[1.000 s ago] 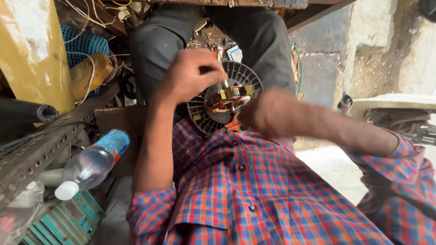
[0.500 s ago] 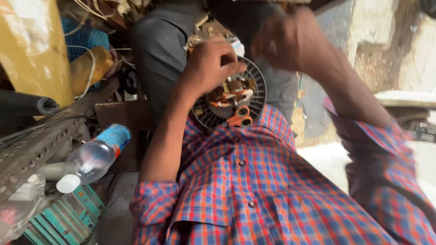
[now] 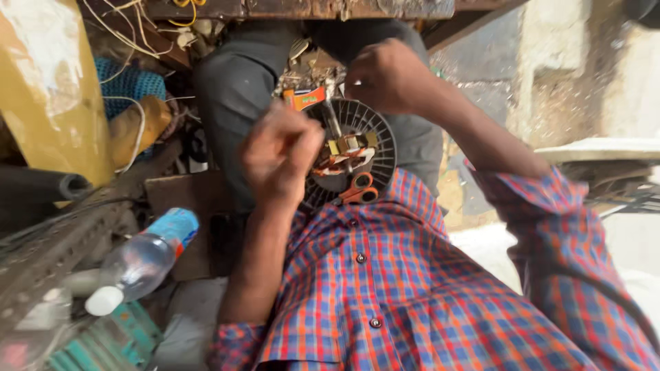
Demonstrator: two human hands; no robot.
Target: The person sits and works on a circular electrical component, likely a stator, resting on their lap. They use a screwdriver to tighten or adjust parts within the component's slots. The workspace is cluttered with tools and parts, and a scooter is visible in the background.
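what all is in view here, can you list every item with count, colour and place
round black ribbed motor disc with copper windings: 1, black and copper, centre, on the lap
orange-handled scissors: 1, orange, on the disc's near edge
small orange box: 1, orange, above the disc
clear plastic bottle with blue label and white cap: 1, lower left, lying down
yellow panel: 1, upper left
left hand: 1, curled, over the disc's left side
right hand: 1, fisted above the disc

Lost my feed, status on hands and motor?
Left hand closed over round finned motor. Right hand fisted above it. Orange-handled scissors lie on motor's near edge.
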